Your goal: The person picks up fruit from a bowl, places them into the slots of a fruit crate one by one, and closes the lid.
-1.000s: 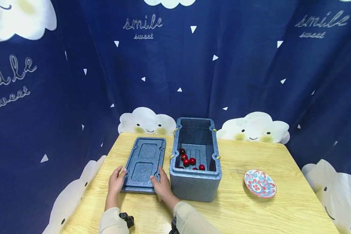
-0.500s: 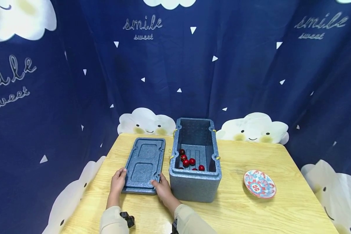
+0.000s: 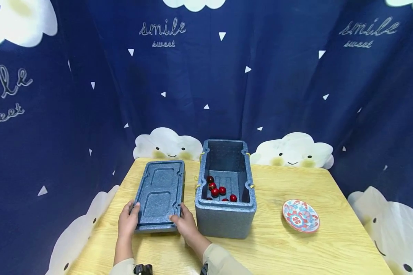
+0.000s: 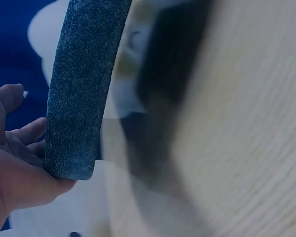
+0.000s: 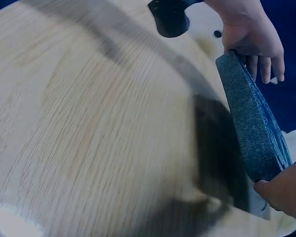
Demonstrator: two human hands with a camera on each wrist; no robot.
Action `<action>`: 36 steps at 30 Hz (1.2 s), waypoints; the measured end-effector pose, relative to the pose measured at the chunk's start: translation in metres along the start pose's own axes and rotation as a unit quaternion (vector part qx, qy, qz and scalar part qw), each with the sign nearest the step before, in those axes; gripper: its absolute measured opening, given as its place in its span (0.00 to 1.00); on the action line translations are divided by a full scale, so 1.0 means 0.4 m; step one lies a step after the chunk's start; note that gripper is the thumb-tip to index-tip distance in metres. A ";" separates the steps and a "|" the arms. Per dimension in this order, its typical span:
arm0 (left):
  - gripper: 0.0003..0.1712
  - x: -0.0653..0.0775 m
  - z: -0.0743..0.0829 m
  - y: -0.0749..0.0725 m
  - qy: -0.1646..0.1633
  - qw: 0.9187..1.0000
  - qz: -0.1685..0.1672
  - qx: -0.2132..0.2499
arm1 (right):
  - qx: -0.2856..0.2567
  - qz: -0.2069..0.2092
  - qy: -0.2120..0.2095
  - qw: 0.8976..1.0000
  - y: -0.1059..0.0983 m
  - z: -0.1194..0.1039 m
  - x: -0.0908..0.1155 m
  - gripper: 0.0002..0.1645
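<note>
A flat blue-grey foam lid [image 3: 159,208] with two recessed panels is held between both hands. My left hand [image 3: 127,220] grips its left edge near the front corner, thumb on top. At the opposite front corner my right hand [image 3: 186,225] grips it, thumb over the rim and fingers lower down. The right wrist view shows the lid's edge [image 5: 249,116] raised off the table, its shadow falling below. Just right of the lid stands an uncovered foam box [image 3: 225,221] of the same colour, with several shiny red round fruits [image 3: 215,192] on its floor.
Yellow cord loops [image 3: 252,186] sit at the box's rim notches. A patterned red, blue and white dish [image 3: 301,215] rests to the right on the wooden table [image 3: 272,248]. Behind hangs a dark blue curtain [image 3: 227,88] with clouds.
Both hands have taken firmer hold of the lid and lifted it off the table, shifting it slightly left and toward me. The view has turned a little right; box and dish stay put.
</note>
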State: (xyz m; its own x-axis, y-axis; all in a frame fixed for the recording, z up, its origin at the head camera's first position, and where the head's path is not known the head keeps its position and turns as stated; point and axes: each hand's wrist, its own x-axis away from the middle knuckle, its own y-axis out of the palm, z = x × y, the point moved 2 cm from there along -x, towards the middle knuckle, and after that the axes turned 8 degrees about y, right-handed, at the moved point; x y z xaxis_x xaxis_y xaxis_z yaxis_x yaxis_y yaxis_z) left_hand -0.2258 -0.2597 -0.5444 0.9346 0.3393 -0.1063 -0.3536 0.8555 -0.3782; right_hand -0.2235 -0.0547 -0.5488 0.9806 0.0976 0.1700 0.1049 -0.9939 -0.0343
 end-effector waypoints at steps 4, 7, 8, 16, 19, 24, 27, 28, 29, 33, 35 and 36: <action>0.34 0.019 0.044 -0.025 0.003 1.000 0.006 -0.011 | -0.028 -0.013 -0.004 1.000 -0.004 -0.029 0.017 0.45; 0.34 0.030 0.075 -0.041 0.006 1.000 0.007 -0.024 | -0.062 -0.033 -0.006 0.998 -0.008 -0.053 0.031 0.45; 0.34 0.034 0.085 -0.047 0.007 1.000 0.008 -0.027 | -0.074 -0.039 -0.007 0.996 -0.010 -0.062 0.037 0.45; 0.36 0.061 0.169 -0.093 0.014 0.999 0.007 -0.027 | -0.077 -0.061 -0.026 0.995 -0.019 -0.142 0.085 0.44; 0.37 0.066 0.202 -0.110 0.020 1.000 0.010 -0.020 | -0.093 -0.076 -0.023 0.992 -0.026 -0.173 0.097 0.44; 0.40 0.070 0.250 -0.137 0.020 1.000 0.011 -0.003 | -0.095 -0.095 -0.030 0.990 -0.042 -0.227 0.110 0.44; 0.41 0.076 0.272 -0.148 0.010 1.000 0.000 0.011 | -0.078 -0.101 -0.039 0.991 -0.056 -0.255 0.119 0.44; 0.42 0.078 0.279 -0.150 0.009 1.000 -0.003 0.016 | -0.070 -0.102 -0.043 0.991 -0.061 -0.265 0.121 0.44; 0.42 0.079 0.286 -0.152 0.008 1.000 -0.006 0.019 | -0.061 -0.104 -0.045 0.992 -0.067 -0.274 0.124 0.44; 0.41 0.088 0.309 -0.153 0.008 0.999 -0.007 0.038 | -0.019 -0.110 -0.048 0.993 -0.094 -0.310 0.133 0.45; 0.41 0.094 0.321 -0.153 0.008 0.999 -0.004 0.040 | -0.005 -0.117 -0.046 0.992 -0.108 -0.324 0.136 0.46; 0.41 0.097 0.327 -0.151 0.008 0.999 -0.001 0.042 | -0.001 -0.120 -0.046 0.992 -0.115 -0.331 0.137 0.46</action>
State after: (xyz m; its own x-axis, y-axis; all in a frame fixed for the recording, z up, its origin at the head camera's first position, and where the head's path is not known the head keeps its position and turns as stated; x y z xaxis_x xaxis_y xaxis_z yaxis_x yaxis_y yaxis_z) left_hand -0.1730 -0.2472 -0.4054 0.9354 0.3327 -0.1199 -0.3536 0.8861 -0.2997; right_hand -0.1966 -0.0102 -0.4075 0.9381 0.3360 0.0835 0.3374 -0.9414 -0.0023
